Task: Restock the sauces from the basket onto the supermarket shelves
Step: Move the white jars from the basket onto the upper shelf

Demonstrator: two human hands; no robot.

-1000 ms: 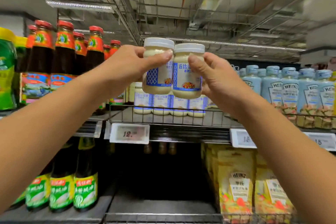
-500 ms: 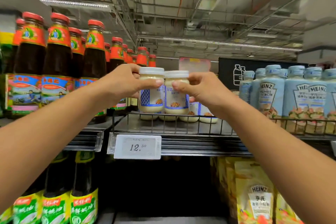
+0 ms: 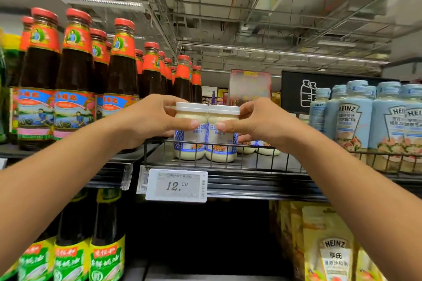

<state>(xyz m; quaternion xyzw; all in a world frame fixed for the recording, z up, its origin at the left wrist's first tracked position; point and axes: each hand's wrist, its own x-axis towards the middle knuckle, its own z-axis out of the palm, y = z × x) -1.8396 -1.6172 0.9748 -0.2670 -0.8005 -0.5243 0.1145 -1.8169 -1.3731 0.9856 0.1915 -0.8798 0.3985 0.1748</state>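
The left hand (image 3: 150, 118) grips one jar (image 3: 190, 132), the right hand (image 3: 258, 121) grips another jar (image 3: 221, 137). Both sit on the shelf (image 3: 262, 162), almost placed. The basket isn't visible.

Wire-fronted shelf (image 3: 262, 164) with two white-lidded jars (image 3: 206, 134), pale-blue Heinz bottles (image 3: 356, 118) alongside.

Both hands, the left hand (image 3: 148, 121) and the right hand (image 3: 258, 123), are bringing the two white-lidded jars (image 3: 206, 134) down from above the wire rail (image 3: 228, 146) until they are sitting low on the shelf (image 3: 262, 162), side by side.
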